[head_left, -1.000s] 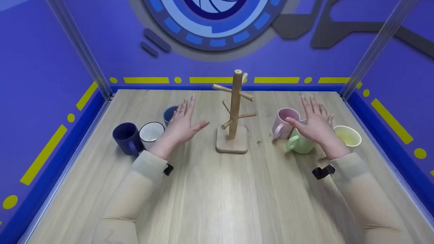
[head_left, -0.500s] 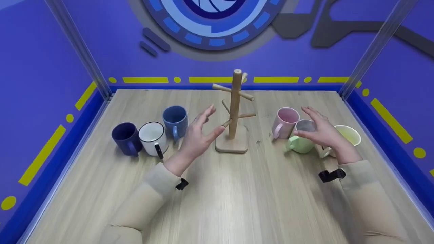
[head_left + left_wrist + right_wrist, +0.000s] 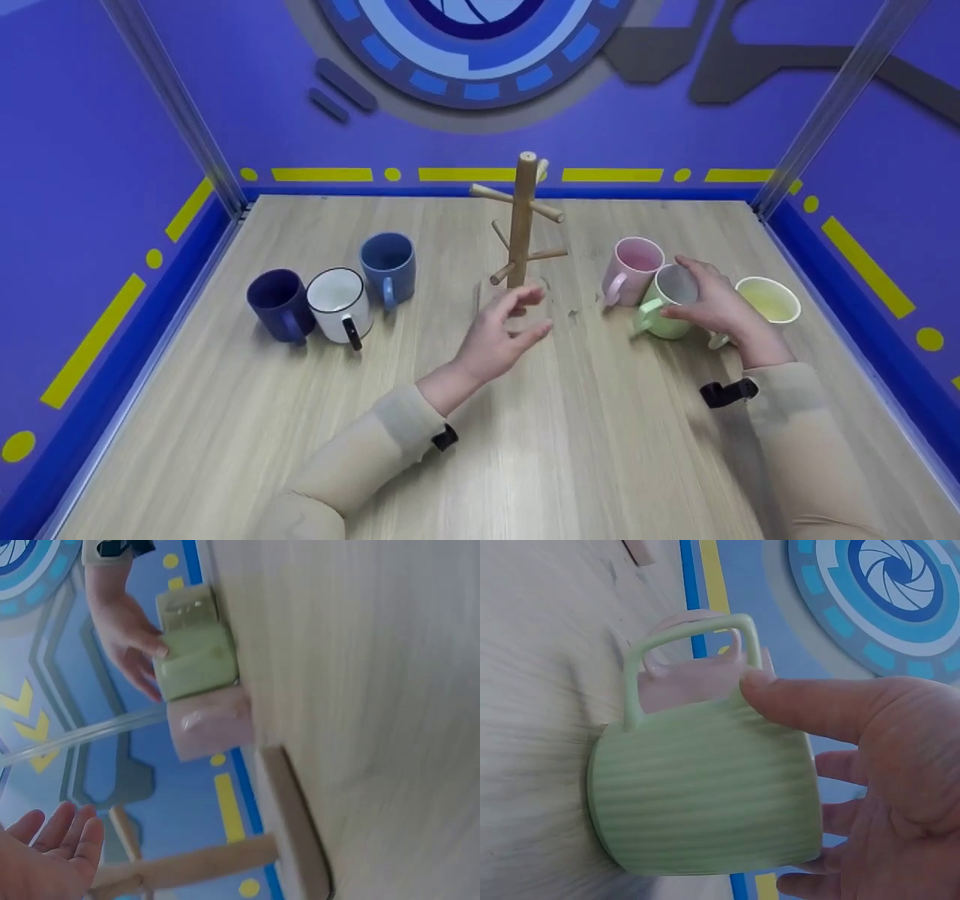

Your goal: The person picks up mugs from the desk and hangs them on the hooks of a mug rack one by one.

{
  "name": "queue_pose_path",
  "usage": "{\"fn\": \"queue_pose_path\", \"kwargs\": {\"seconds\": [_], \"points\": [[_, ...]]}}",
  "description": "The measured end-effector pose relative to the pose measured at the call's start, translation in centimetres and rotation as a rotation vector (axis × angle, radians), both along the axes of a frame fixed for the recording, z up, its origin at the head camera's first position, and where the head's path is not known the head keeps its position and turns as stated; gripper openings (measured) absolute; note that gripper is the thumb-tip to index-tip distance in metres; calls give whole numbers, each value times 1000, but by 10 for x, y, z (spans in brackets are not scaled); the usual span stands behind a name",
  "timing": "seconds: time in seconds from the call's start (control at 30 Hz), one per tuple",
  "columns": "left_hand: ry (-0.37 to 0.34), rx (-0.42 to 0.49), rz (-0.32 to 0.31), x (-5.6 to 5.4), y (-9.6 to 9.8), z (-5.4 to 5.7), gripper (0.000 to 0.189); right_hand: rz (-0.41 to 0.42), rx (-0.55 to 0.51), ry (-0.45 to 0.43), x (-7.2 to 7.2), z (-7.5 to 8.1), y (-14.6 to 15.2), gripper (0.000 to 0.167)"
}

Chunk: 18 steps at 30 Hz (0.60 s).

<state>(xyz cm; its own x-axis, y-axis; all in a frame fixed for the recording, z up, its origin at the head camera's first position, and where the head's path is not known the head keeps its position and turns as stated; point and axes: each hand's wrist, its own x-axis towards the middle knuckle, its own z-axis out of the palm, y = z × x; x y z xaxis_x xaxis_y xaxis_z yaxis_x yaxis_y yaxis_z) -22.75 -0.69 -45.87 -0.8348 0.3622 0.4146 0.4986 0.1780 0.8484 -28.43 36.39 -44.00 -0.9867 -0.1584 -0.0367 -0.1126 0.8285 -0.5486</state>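
My right hand (image 3: 712, 304) is at the light green mug (image 3: 665, 319) on the right side of the table. In the right wrist view its thumb (image 3: 799, 701) lies at the top of the mug's handle, and the other fingers pass behind the ribbed green body. The mug stands upright, touching or close beside a pink mug (image 3: 632, 270). My left hand (image 3: 496, 337) is in front of the wooden mug tree (image 3: 520, 225), holding nothing, fingers loosely bent and thumb apart. It covers much of the tree's base in the head view; whether it touches the wood I cannot tell.
A pale yellow mug (image 3: 780, 304) stands right of the green one, partly behind my right hand. On the left are a navy mug (image 3: 279, 304), a white mug (image 3: 337, 304) with a black handle and a blue mug (image 3: 390, 270). Blue panels (image 3: 225, 90) wall the table's back and sides.
My left hand has moved right and nearer, from the left mugs to the mug tree's front. My right hand has lowered from above the mugs and closed around the green mug.
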Motion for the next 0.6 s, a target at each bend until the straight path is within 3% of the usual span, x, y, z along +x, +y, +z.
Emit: {"fn": "queue_pose_path", "kwargs": {"seconds": [0.13,0.37,0.6], "points": [[-99,-22,-30,0,21,-10,52,-28,30,19,0,-3,-1,104],[-154,-78,-27,-7,50,-24,44,-93,61,26,6,-3,-4,108],[-265,-77,0,-16,69,-35,46,-163,-19,86,17,-7,-11,105]]}}
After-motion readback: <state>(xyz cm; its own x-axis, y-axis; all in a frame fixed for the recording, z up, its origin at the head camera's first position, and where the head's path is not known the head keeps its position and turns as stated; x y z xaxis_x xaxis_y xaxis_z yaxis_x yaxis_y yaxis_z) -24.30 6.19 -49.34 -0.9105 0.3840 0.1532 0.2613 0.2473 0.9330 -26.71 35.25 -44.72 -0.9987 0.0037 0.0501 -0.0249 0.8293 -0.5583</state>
